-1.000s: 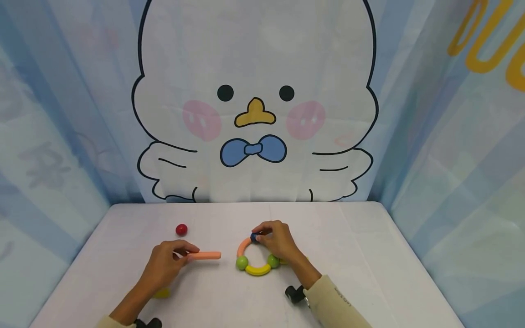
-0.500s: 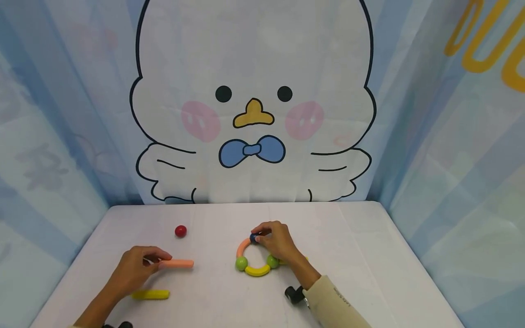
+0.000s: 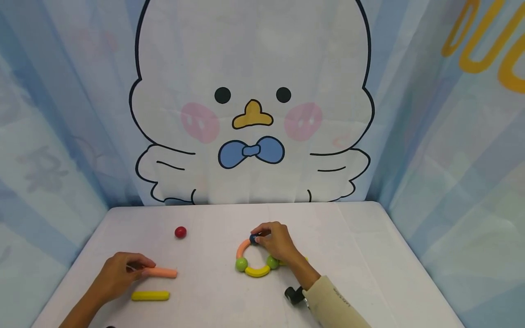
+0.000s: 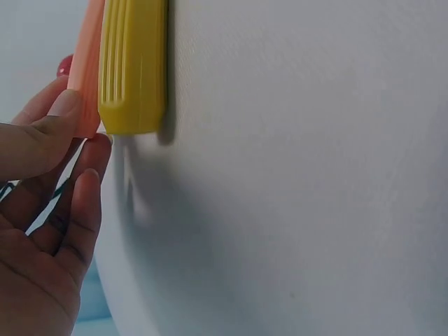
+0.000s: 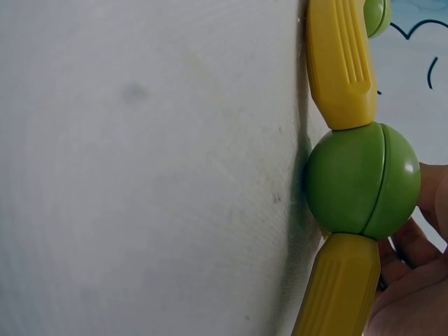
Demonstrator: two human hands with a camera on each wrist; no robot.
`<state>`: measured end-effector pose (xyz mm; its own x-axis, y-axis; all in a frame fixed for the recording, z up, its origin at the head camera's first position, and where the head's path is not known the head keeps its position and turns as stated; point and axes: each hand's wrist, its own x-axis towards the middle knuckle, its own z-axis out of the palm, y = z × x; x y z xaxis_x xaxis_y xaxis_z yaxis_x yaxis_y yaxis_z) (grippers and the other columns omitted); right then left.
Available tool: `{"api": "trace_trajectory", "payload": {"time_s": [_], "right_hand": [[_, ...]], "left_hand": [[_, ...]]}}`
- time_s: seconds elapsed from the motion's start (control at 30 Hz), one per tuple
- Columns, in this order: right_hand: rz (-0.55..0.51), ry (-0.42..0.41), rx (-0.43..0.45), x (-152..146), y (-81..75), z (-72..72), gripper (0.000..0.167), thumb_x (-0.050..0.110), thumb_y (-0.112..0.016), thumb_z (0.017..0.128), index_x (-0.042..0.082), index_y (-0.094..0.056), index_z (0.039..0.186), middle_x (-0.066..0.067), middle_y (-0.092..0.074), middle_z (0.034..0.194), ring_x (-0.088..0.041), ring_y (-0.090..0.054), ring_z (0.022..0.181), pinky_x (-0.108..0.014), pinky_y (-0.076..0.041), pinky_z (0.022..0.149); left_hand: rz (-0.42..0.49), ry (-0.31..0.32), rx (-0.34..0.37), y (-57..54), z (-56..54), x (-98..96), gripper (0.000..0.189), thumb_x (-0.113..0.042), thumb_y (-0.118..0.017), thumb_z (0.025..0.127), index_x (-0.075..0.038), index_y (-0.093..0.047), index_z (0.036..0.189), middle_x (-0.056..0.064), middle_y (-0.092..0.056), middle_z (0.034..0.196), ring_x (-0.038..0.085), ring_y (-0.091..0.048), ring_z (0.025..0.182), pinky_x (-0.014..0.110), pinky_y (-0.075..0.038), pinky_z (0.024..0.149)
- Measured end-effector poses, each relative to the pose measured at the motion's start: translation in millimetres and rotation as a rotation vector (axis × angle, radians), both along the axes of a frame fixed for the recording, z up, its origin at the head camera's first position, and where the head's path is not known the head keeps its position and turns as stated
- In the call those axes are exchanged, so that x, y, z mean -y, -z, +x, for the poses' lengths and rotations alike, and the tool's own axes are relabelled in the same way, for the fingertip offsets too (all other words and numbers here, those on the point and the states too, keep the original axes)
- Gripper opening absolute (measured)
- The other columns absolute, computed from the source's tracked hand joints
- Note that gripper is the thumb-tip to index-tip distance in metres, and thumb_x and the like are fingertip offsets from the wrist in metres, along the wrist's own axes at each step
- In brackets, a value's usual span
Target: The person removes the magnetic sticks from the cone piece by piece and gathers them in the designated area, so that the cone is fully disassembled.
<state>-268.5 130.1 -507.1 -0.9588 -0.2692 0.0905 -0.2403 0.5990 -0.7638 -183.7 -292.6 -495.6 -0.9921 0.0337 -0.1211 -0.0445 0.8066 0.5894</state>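
My left hand [image 3: 116, 277] pinches a straight orange ridged stick [image 3: 165, 273] by its left end, low over the table. A straight yellow stick [image 3: 150, 296] lies just in front of it; in the left wrist view the two overlap. With thumb and fingertips my right hand [image 3: 280, 241] holds a dark blue ball [image 3: 253, 239], partly hidden by the fingers. That ball tops a part-ring: a curved orange piece [image 3: 241, 248], a green ball [image 3: 241, 264], a curved yellow piece [image 3: 257, 272] and a second green ball [image 3: 272, 262]. Another yellow piece [image 5: 339, 287] extends from this ball, mostly behind my right wrist.
A red ball [image 3: 180, 232] sits toward the back left of the white table [image 3: 348, 255]. Behind the table hangs a curtain [image 3: 254, 59] with a cartoon bird. A black wrist camera [image 3: 293, 295] sticks out beside my right sleeve [image 3: 332, 300].
My left hand has moved left and toward me with the orange stick, uncovering the yellow stick. My right hand stays on the blue ball, and the part-ring keeps its place.
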Motion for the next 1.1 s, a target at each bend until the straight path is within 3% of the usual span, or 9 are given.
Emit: {"api": "trace_trajectory", "payload": {"time_s": [0.43,0.7,0.9,1.1], "right_hand": [[-0.001,-0.010,-0.006,0,-1.1,0.1,0.019,0.006,-0.076,0.097,0.017,-0.083,0.110,0.004,-0.080,0.105,-0.019,-0.071,0.107,-0.050,-0.055,0.103],[-0.003,-0.019,-0.015,-1,-0.2,-0.6,0.019,0.007,-0.076,0.097,0.019,-0.083,0.110,0.003,-0.080,0.106,-0.019,-0.072,0.107,-0.048,-0.057,0.100],[0.002,-0.027,-0.009,-1,-0.6,-0.9,0.018,0.008,-0.076,0.098,0.018,-0.083,0.110,0.003,-0.080,0.106,-0.019,-0.072,0.106,-0.048,-0.057,0.099],[0.006,-0.029,0.014,-1,-3.1,-0.3,0.018,0.008,-0.075,0.099,0.017,-0.082,0.112,0.003,-0.080,0.108,-0.020,-0.072,0.108,-0.049,-0.057,0.101]], "left_hand": [[-0.009,0.011,-0.001,2.2,4.0,13.7,0.016,0.003,-0.076,0.091,-0.007,-0.081,0.102,0.005,-0.079,0.101,0.018,-0.065,0.087,0.040,-0.063,0.079],[-0.032,0.014,0.001,-0.4,4.5,12.4,0.018,0.005,-0.076,0.091,-0.008,-0.081,0.104,0.004,-0.077,0.101,0.018,-0.063,0.088,0.038,-0.061,0.078],[-0.076,0.018,-0.035,-11.8,4.4,-4.0,0.017,-0.007,-0.082,0.090,-0.012,-0.081,0.106,0.006,-0.076,0.108,0.020,-0.061,0.093,0.048,-0.061,0.086],[-0.060,0.046,-0.077,-27.9,1.7,-39.1,0.021,-0.011,-0.087,0.087,-0.014,-0.081,0.107,0.004,-0.077,0.109,0.022,-0.063,0.098,0.050,-0.059,0.091]]}}
